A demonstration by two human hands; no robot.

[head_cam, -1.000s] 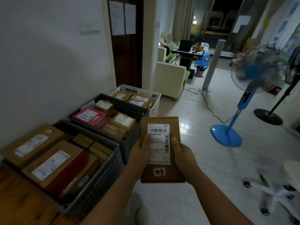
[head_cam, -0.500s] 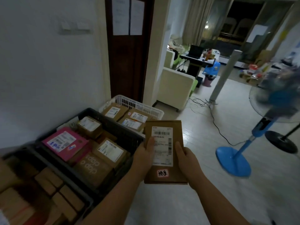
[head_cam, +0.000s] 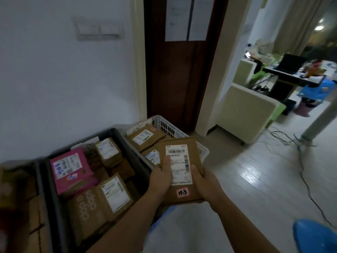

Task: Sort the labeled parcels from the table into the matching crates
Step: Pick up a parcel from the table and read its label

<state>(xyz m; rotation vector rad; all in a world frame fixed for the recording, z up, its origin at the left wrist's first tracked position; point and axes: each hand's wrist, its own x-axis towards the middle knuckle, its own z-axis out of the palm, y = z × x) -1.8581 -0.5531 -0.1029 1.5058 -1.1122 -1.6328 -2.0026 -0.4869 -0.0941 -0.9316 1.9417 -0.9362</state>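
Observation:
I hold a flat brown parcel (head_cam: pixel 182 143) with a white shipping label and a small red-edged sticker near its bottom. My left hand (head_cam: pixel 162 177) grips its left edge, thumb on the label. My right hand (head_cam: pixel 202 181) grips its right edge. The parcel hovers over the near corner of the white crate (head_cam: pixel 169 127), which holds brown labeled parcels (head_cam: pixel 144 138). Left of it, the dark grey crate (head_cam: pixel 135 156) holds a pink parcel (head_cam: pixel 70 168) and several brown boxes. A third crate (head_cam: pixel 27 207) sits at the far left, blurred.
The crates line the white wall, below a dark wooden door (head_cam: pixel 180 73). A cream armchair (head_cam: pixel 246 114) stands behind the white crate. Cables (head_cam: pixel 300 172) trail over the pale floor on the right. A blue fan base (head_cam: pixel 317 236) shows at the bottom right.
My view has swung left and forward along the row of crates. The parcel, still held in both hands, has come over the corner of the white crate. The fan has slid out of view.

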